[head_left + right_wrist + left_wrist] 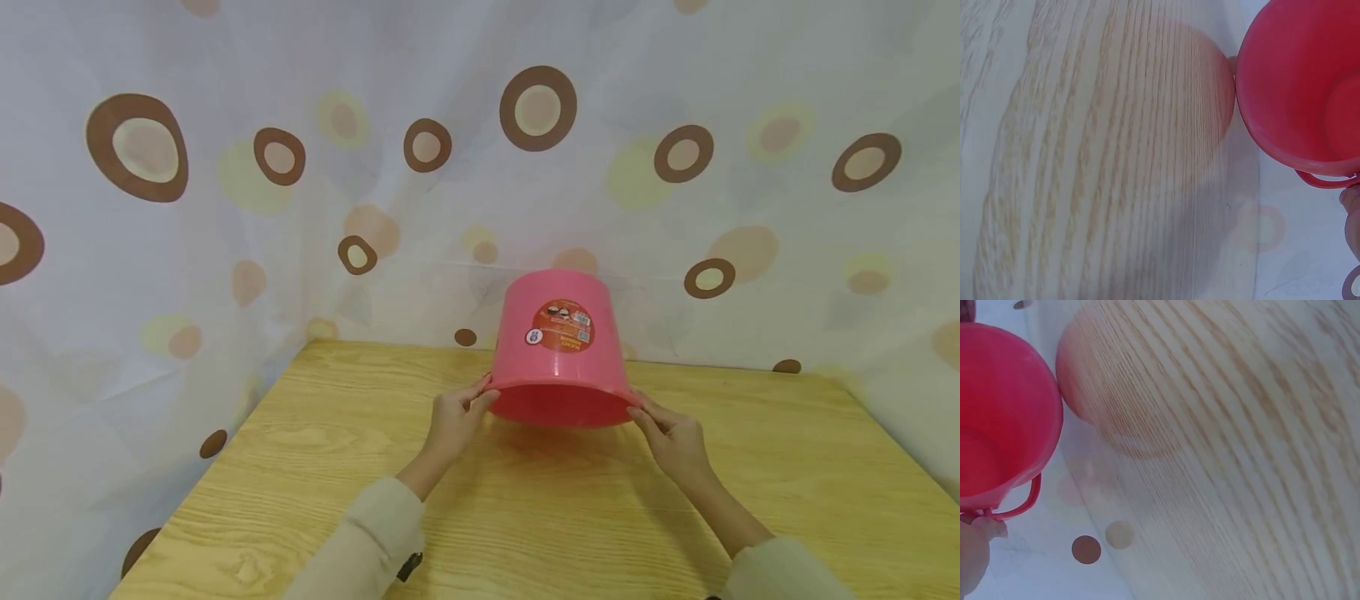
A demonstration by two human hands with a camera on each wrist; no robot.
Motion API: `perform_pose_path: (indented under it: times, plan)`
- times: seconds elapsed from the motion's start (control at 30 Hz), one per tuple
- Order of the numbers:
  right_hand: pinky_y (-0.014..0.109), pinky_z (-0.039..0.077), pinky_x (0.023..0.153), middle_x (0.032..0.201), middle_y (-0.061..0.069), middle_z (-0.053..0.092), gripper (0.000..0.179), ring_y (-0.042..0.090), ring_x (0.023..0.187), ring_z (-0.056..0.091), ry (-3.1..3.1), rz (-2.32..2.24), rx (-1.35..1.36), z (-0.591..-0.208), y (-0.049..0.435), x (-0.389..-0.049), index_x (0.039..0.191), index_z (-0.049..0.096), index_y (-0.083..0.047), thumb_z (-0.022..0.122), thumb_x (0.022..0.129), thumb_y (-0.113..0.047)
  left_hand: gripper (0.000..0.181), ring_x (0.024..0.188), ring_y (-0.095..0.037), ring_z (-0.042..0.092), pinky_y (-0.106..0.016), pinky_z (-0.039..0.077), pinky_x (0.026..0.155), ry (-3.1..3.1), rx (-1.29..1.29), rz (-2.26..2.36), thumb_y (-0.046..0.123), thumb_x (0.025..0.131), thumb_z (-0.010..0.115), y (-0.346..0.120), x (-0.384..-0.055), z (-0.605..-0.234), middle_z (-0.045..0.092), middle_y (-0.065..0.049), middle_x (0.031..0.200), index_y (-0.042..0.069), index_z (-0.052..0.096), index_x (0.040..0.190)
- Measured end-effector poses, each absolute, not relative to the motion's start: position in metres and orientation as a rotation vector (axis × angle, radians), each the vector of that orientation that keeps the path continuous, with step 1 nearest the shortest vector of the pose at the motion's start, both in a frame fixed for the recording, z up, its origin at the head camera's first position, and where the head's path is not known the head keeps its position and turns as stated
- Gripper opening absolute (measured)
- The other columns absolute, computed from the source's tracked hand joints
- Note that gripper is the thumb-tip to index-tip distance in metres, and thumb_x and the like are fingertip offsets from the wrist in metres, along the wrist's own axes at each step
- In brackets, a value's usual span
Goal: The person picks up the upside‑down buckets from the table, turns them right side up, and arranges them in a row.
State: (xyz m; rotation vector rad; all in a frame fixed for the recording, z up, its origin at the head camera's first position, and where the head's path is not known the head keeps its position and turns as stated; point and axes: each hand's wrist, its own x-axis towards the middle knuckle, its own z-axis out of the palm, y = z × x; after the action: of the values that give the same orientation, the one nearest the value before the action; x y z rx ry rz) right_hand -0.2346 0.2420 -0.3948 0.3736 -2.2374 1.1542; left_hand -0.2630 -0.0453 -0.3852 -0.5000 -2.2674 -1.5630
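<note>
A pink plastic bucket (517, 333) is tipped over above the far part of the table, its mouth facing down and toward me. On its side is a round orange label (564, 327). My left hand (453, 425) pinches the rim at the left, thumb and fingers on either side of it. At the opposite side of the rim, my right hand (678, 446) pinches in the same way. Both wrist views look into the bucket's hollow inside, where nothing shows. A small loop, part of the pink handle (1030, 499), stands out beside the left hand in the left wrist view.
A wood-grain table (322, 500) lies under the bucket. Behind it and along the left and right hangs a pale cloth (420, 50) with brown rings and dots, close behind the bucket. The bucket reflects on the tabletop in the wrist views.
</note>
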Motion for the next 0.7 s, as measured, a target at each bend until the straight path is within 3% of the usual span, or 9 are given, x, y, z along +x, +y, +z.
perform_pose_path:
  times: [0.03, 0.07, 0.13, 0.23, 0.3, 0.37, 0.47, 0.7]
  plan:
    - [0.009, 0.036, 0.051, 0.111, 0.027, 0.06, 0.027, -0.021, 0.074, 0.046, -2.234, 1.148, 0.371, -0.394, 0.242, -0.234, 0.109, 0.064, 0.01, 0.064, 0.083, 0.003, 0.044, 0.112, -0.028, 0.058, -0.019, 0.05, 0.076, -2.271, -0.498, -1.554, 0.028, 0.087, 0.061, -0.045, -0.263, -0.385, 0.062, -0.018, 0.117, -0.003, 0.059, 0.118]
    - [0.01, 0.035, 0.05, 0.11, 0.027, 0.06, 0.027, -0.019, 0.069, 0.045, -2.235, 1.147, 0.366, -0.393, 0.242, -0.234, 0.109, 0.063, 0.01, 0.063, 0.083, 0.003, 0.043, 0.106, -0.026, 0.063, -0.019, 0.051, 0.07, -2.275, -0.491, -1.547, 0.027, 0.087, 0.061, -0.045, -0.263, -0.384, 0.062, -0.019, 0.116, -0.003, 0.06, 0.118]
    - [0.01, 0.033, 0.046, 0.104, 0.028, 0.064, 0.026, -0.014, 0.056, 0.039, -2.239, 1.162, 0.331, -0.391, 0.241, -0.233, 0.108, 0.063, 0.01, 0.063, 0.084, 0.001, 0.039, 0.077, -0.014, 0.067, -0.018, 0.047, 0.055, -2.279, -0.475, -1.529, 0.026, 0.088, 0.06, -0.043, -0.263, -0.381, 0.064, -0.02, 0.112, -0.003, 0.062, 0.116]
    - [0.012, 0.027, 0.038, 0.094, 0.03, 0.067, 0.027, -0.009, 0.044, 0.025, -2.25, 1.206, 0.24, -0.388, 0.24, -0.232, 0.11, 0.061, 0.01, 0.061, 0.088, -0.004, 0.036, 0.045, 0.002, 0.037, -0.014, 0.025, 0.04, -2.288, -0.468, -1.506, 0.026, 0.09, 0.059, -0.04, -0.264, -0.376, 0.071, -0.019, 0.083, -0.002, 0.065, 0.113]
    - [0.015, 0.021, 0.035, 0.088, 0.031, 0.067, 0.028, -0.005, 0.042, 0.016, -2.269, 1.231, 0.171, -0.386, 0.24, -0.232, 0.112, 0.061, 0.01, 0.059, 0.089, -0.007, 0.034, 0.04, 0.004, 0.021, -0.014, 0.021, 0.038, -2.289, -0.471, -1.499, 0.025, 0.091, 0.058, -0.038, -0.263, -0.373, 0.062, -0.012, 0.061, -0.001, 0.066, 0.111]
    - [0.015, 0.021, 0.035, 0.09, 0.03, 0.067, 0.029, -0.005, 0.041, 0.017, -2.286, 1.233, 0.119, -0.385, 0.24, -0.232, 0.112, 0.061, 0.009, 0.059, 0.09, -0.009, 0.033, 0.038, 0.006, 0.022, -0.014, 0.021, 0.038, -2.294, -0.469, -1.5, 0.024, 0.091, 0.058, -0.037, -0.262, -0.371, 0.046, -0.004, 0.05, -0.001, 0.067, 0.11]
    - [0.014, 0.025, 0.038, 0.098, 0.028, 0.066, 0.029, -0.007, 0.044, 0.022, -2.3, 1.238, 0.08, -0.383, 0.238, -0.232, 0.111, 0.062, 0.008, 0.059, 0.091, -0.012, 0.032, 0.039, 0.003, 0.024, -0.014, 0.022, 0.039, -2.313, -0.441, -1.52, 0.024, 0.092, 0.057, -0.036, -0.26, -0.368, 0.039, 0.003, 0.049, -0.002, 0.068, 0.108]
    - [0.011, 0.03, 0.043, 0.102, 0.027, 0.063, 0.027, -0.011, 0.054, 0.038, -2.266, 1.255, 0.044, -0.379, 0.234, -0.232, 0.107, 0.064, 0.008, 0.06, 0.09, -0.013, 0.034, 0.04, -0.005, 0.028, -0.015, 0.022, 0.04, -2.365, -0.353, -1.584, 0.026, 0.093, 0.056, -0.033, -0.26, -0.358, 0.035, 0.005, 0.047, -0.002, 0.07, 0.104]
